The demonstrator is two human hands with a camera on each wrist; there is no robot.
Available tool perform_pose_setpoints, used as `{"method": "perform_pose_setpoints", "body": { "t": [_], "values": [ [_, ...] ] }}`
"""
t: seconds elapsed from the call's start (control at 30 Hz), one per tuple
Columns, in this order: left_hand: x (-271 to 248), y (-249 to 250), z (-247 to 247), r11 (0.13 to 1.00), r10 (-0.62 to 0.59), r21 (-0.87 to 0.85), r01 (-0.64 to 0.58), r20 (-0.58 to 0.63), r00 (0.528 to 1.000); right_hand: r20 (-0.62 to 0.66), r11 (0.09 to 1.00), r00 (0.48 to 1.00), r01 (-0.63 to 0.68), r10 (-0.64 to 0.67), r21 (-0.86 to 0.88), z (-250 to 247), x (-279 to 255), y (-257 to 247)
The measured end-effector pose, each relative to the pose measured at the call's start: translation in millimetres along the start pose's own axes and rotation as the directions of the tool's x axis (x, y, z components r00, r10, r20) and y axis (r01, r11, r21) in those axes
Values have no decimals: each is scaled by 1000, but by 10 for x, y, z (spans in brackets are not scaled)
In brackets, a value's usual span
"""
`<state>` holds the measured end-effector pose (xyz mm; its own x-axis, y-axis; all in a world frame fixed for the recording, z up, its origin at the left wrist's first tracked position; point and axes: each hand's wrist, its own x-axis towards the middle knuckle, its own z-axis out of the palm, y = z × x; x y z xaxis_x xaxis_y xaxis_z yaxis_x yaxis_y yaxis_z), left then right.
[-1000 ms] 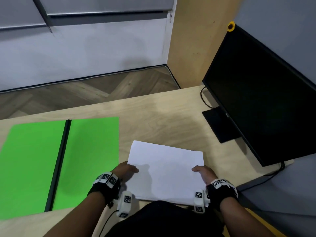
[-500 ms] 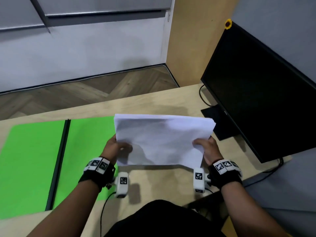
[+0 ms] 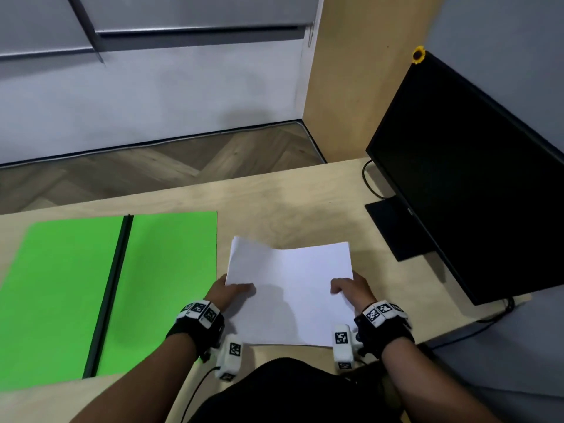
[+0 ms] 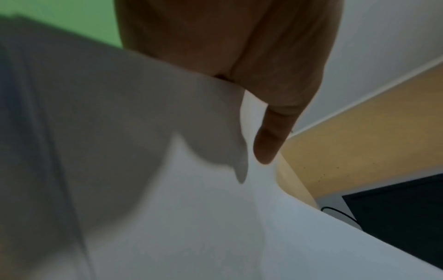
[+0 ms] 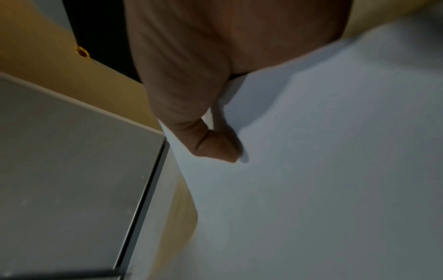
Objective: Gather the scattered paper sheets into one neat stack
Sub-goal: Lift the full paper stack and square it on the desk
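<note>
On the desk (image 3: 290, 206), the paper stack (image 3: 293, 291) is lowered again.

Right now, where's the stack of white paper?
In the head view the paper stack sits at the desk's near edge, gripped by the left hand and right hand, between the green folder and the monitor.

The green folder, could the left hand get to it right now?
Probably yes. The green folder lies open right beside the left hand, nothing between them, but that hand holds the paper stack with the right hand and must let go.
</note>
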<state>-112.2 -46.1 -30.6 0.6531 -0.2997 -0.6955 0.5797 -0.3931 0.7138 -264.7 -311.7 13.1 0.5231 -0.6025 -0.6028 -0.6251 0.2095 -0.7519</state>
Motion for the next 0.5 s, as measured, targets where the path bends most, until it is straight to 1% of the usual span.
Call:
{"method": "perform_pose_setpoints", "body": {
  "t": [0.03,0.1,0.17,0.23,0.3,0.33,0.4,0.43,0.5],
  "values": [
    [-64,-5,17,1000,5,16,-5,0,1000,1,1000,1000,14,-14,19,1,-11,-16],
    [-169,78,-1,997,71,22,-70,-48,996,-13,993,995,97,-96,74,17,-93,-110],
    [-207,242,-49,979,167,-103,-174,-75,983,-79,967,979,196,-186,160,32,-163,-217],
    [-233,442,-92,939,282,-168,-299,-119,952,-183,929,956,272,-230,250,11,-179,-276],
    [-279,602,-124,889,413,-164,-428,-119,903,-208,920,938,323,-278,224,1,-149,-294],
    [-282,638,-122,872,447,-162,-463,-124,886,-205,924,943,306,-262,228,1,-125,-298],
    [-260,618,-116,870,446,-155,-469,-159,881,-214,929,969,191,-127,316,23,-52,-263],
    [-237,564,-110,878,426,-158,-452,-172,888,-202,926,977,135,-65,352,33,-44,-239],
    [-177,411,-103,908,351,-170,-382,-186,918,-148,933,989,67,-15,354,56,-17,-147]
  ]
}}
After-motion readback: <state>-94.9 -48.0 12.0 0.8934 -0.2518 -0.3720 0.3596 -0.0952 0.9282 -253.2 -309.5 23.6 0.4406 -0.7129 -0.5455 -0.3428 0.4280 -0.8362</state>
